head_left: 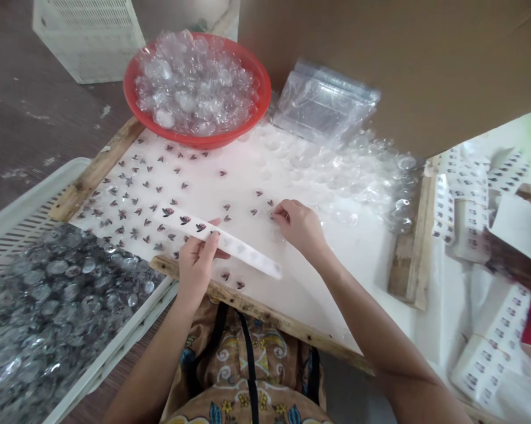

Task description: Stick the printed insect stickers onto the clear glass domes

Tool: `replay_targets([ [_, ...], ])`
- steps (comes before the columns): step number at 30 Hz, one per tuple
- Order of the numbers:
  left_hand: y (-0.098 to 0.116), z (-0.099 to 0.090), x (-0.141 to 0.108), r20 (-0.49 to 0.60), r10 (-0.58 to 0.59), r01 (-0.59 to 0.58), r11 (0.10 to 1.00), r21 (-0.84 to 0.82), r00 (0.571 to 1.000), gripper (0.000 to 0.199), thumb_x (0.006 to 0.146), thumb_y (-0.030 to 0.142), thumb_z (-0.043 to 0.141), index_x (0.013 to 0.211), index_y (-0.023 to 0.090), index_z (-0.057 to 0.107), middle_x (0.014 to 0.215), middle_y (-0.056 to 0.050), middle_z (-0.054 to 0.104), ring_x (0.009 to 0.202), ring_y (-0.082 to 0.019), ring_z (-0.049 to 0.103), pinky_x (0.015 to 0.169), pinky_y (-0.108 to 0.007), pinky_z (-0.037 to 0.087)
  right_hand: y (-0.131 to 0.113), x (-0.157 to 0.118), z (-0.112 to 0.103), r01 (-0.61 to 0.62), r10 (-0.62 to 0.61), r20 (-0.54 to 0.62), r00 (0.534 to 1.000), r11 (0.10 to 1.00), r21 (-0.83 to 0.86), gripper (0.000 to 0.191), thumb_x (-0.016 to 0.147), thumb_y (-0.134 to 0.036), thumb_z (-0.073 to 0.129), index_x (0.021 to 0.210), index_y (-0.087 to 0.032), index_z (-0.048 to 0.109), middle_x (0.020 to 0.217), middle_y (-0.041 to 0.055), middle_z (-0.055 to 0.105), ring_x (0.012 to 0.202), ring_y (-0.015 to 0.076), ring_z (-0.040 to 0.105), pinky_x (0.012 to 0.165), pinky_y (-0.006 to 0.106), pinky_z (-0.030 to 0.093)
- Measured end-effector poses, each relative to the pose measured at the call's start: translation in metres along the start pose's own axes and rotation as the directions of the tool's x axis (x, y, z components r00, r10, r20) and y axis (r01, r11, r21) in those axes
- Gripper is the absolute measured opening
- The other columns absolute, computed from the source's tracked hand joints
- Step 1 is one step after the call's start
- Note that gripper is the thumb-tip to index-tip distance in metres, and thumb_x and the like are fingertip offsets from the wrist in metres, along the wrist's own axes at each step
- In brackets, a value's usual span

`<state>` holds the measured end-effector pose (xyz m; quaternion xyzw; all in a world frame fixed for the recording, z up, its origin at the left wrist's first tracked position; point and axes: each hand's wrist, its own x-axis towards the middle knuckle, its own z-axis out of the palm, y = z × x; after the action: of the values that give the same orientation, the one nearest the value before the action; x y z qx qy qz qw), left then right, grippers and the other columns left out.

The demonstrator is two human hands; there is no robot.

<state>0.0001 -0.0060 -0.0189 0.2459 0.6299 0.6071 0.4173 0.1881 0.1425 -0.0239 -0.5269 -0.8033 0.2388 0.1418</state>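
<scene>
My left hand (197, 262) grips a white strip of stickers (251, 259) between thumb and fingers. Small dark-and-red printed figures run along the strip's left part; its right end looks bare. Over the white work surface (309, 288), my right hand (298, 227) is closed in a pinch, fingertips low at a clear round piece. Whatever the pinch holds is too small to make out. A printed figure (270, 202) lies just beside those fingertips. Many clear pieces bearing the same figure (147, 239) spread across the left side of the surface. Plain clear round pieces (336, 168) cover the back right.
A red basin (130, 94) heaped with clear pieces stands at the back. Beside it lies a clear plastic box (322, 103). Wooden strips (287, 324) edge the surface. A white crate (82, 383) of finished-looking pieces sits left; bundled sticker sheets (490, 341) lie right.
</scene>
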Motion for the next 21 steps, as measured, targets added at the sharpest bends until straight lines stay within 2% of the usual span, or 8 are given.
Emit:
replay_targets([
  [2,0.005,0.001,0.000,0.005,-0.010,0.010,1.000,0.020,1.000,0.044,0.087,0.047,0.069,0.121,0.019,0.071,0.079,-0.001,0.070,0.060,-0.012,0.065,0.058,-0.024,0.059,-0.012,-0.003,-0.005,0.031,-0.031,-0.046,0.998,0.999,-0.019,0.019,0.091,-0.019,0.047,0.088,-0.020,0.066,0.093,0.0098,0.069,0.075,0.0208,0.062,0.066,0.033,0.043],
  [4,0.008,0.002,-0.001,0.017,-0.024,0.023,0.999,0.037,1.000,0.049,0.085,0.047,0.071,0.126,0.020,0.069,0.075,0.000,0.069,0.059,-0.013,0.066,0.057,-0.024,0.059,-0.030,-0.007,-0.008,0.086,-0.081,-0.063,0.995,0.993,0.077,0.022,0.094,-0.023,0.047,0.095,-0.020,0.068,0.100,0.0110,0.070,0.080,0.0210,0.064,0.067,0.033,0.046],
  [7,0.006,0.002,-0.001,0.041,-0.025,0.024,0.999,0.021,0.999,0.053,0.085,0.048,0.071,0.127,0.018,0.067,0.080,-0.002,0.073,0.058,-0.013,0.068,0.058,-0.025,0.061,-0.063,-0.015,-0.005,0.190,-0.227,0.059,0.972,0.910,0.369,0.016,0.091,-0.028,0.060,0.105,-0.022,0.067,0.097,0.0058,0.072,0.078,0.0165,0.065,0.069,0.029,0.050],
  [9,0.002,0.000,-0.001,0.035,-0.010,0.012,0.998,-0.056,0.999,0.053,0.087,0.053,0.065,0.126,0.017,0.067,0.091,-0.005,0.076,0.059,-0.014,0.070,0.057,-0.027,0.061,-0.080,-0.022,0.003,0.243,-0.330,0.105,0.938,0.842,0.481,0.013,0.088,-0.026,0.066,0.101,-0.022,0.066,0.090,0.0022,0.072,0.075,0.0143,0.065,0.069,0.027,0.052],
  [12,-0.005,-0.003,0.000,0.022,-0.012,0.016,0.989,-0.148,1.000,0.055,0.090,0.058,0.058,0.124,0.016,0.068,0.090,-0.008,0.077,0.064,-0.019,0.074,0.056,-0.029,0.062,-0.090,-0.033,0.016,0.353,-0.403,0.035,0.914,0.837,0.419,0.008,0.094,-0.024,0.059,0.099,-0.022,0.066,0.091,0.0033,0.071,0.079,0.0149,0.065,0.071,0.027,0.052],
  [17,-0.007,-0.003,0.000,0.056,-0.047,0.053,0.993,-0.105,0.997,0.054,0.088,0.059,0.060,0.120,0.016,0.070,0.074,-0.006,0.077,0.065,-0.024,0.075,0.056,-0.032,0.062,-0.086,-0.047,0.024,0.462,-0.452,-0.093,0.887,0.866,0.190,0.019,0.098,-0.018,0.050,0.099,-0.024,0.068,0.109,0.0099,0.071,0.097,0.0214,0.064,0.083,0.037,0.054],
  [19,-0.006,-0.003,-0.001,0.067,-0.048,0.052,0.996,-0.067,0.997,0.054,0.088,0.059,0.062,0.117,0.015,0.072,0.071,-0.006,0.076,0.061,-0.024,0.074,0.054,-0.032,0.061,-0.086,-0.048,0.020,0.474,-0.455,-0.133,0.881,0.845,0.246,0.017,0.095,-0.018,0.053,0.090,-0.024,0.068,0.107,0.0096,0.070,0.099,0.0220,0.063,0.085,0.039,0.054],
  [21,-0.007,-0.003,-0.002,0.082,-0.042,0.046,0.998,-0.039,0.996,0.053,0.088,0.058,0.062,0.116,0.014,0.073,0.071,-0.006,0.076,0.058,-0.024,0.074,0.054,-0.033,0.062,-0.085,-0.044,0.011,0.428,-0.404,-0.145,0.903,0.815,0.392,0.013,0.093,-0.022,0.057,0.084,-0.024,0.066,0.096,0.0070,0.069,0.094,0.0207,0.064,0.082,0.038,0.055],
])
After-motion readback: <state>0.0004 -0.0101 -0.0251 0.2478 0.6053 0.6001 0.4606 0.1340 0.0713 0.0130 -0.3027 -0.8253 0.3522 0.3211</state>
